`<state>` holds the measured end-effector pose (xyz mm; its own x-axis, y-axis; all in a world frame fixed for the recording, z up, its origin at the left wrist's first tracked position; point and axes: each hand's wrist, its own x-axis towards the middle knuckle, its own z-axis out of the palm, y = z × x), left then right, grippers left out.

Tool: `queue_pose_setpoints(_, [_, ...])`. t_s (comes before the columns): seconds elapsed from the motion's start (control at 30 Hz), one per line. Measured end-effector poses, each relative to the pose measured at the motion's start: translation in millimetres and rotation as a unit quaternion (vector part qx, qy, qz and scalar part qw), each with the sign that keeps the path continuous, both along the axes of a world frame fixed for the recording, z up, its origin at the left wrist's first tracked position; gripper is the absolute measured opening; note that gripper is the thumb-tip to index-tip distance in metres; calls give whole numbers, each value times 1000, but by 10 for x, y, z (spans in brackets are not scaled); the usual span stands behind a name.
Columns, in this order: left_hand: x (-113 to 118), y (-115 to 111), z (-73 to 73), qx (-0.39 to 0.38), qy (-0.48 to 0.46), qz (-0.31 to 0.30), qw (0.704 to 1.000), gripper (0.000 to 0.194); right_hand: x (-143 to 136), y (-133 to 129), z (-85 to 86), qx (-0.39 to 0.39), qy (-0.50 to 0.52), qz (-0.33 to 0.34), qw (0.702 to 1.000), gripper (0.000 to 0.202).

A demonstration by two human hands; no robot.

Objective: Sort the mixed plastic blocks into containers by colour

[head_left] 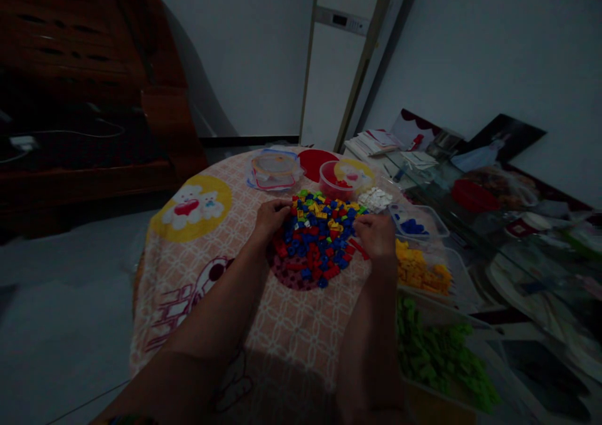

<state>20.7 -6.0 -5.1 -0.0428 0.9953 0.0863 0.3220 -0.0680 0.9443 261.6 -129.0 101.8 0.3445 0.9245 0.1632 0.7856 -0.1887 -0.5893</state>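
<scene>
A pile of small red, blue, yellow and green bricks (314, 240) lies in the middle of the cloth-covered round table (291, 325). At the pile's upper left edge is my left hand (273, 217), its fingers drawn together over the bricks; whatever is between them is too small to make out. My right hand (375, 232) is at the pile's right edge with thumb and fingers pinched, and its hold is also unclear. A red piece (359, 248) lies just beside it. White pieces (375, 198) form a small heap beyond my right hand.
On the right stand clear containers with blue pieces (414, 226), yellow pieces (421, 269) and green pieces (442, 350). A round tub (337, 180) holds red pieces at the back. Stacked lids (275, 167) lie at the back left. A cluttered glass table (451, 205) adjoins at right.
</scene>
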Motion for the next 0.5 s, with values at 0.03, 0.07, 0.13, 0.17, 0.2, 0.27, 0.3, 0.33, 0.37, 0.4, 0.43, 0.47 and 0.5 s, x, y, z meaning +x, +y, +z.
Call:
queue_pose_setpoints(0.03, [1, -1, 4, -2, -1, 1, 1000, 28, -46, 27, -30, -27, -16, 24, 999, 20])
queue_pose_setpoints(0.07, [2, 0, 3, -2, -2, 2, 1000, 28, -87, 48, -59, -53, -31, 41, 997, 20])
queue_pose_setpoints(0.13, [6, 5, -7, -1, -5, 5, 1000, 29, -156, 76, -112, -103, -57, 67, 991, 20])
queue_pose_setpoints(0.17, [7, 9, -15, 0, -8, 5, 1000, 29, -185, 85, -137, -125, -67, 78, 987, 20])
queue_pose_setpoints(0.2, [8, 12, -21, 0, -10, 3, 1000, 30, -209, 94, -161, -145, -77, 87, 983, 21])
queue_pose_setpoints(0.27, [8, 15, -27, 1, -10, -1, 1000, 30, -250, 115, -206, -172, -97, 93, 976, 21])
queue_pose_setpoints(0.3, [8, 14, -26, 1, -10, -3, 1000, 31, -267, 127, -227, -180, -106, 92, 974, 21])
queue_pose_setpoints(0.33, [8, 12, -23, 1, -9, -3, 1000, 31, -283, 140, -248, -186, -113, 91, 972, 21])
queue_pose_setpoints(0.37, [8, 9, -19, 0, -9, -3, 1000, 31, -300, 153, -267, -190, -119, 92, 970, 20])
queue_pose_setpoints(0.4, [9, 6, -16, -1, -9, -1, 1000, 30, -317, 166, -285, -192, -125, 93, 969, 19])
queue_pose_setpoints(0.43, [10, 4, -14, -2, -9, 1, 1000, 30, -335, 178, -301, -193, -130, 91, 968, 18])
queue_pose_setpoints(0.47, [11, 3, -14, -2, -9, 4, 1000, 29, -354, 188, -313, -193, -134, 85, 968, 17])
queue_pose_setpoints(0.5, [12, 3, -16, -2, -8, 9, 1000, 29, -374, 196, -322, -193, -138, 77, 968, 17])
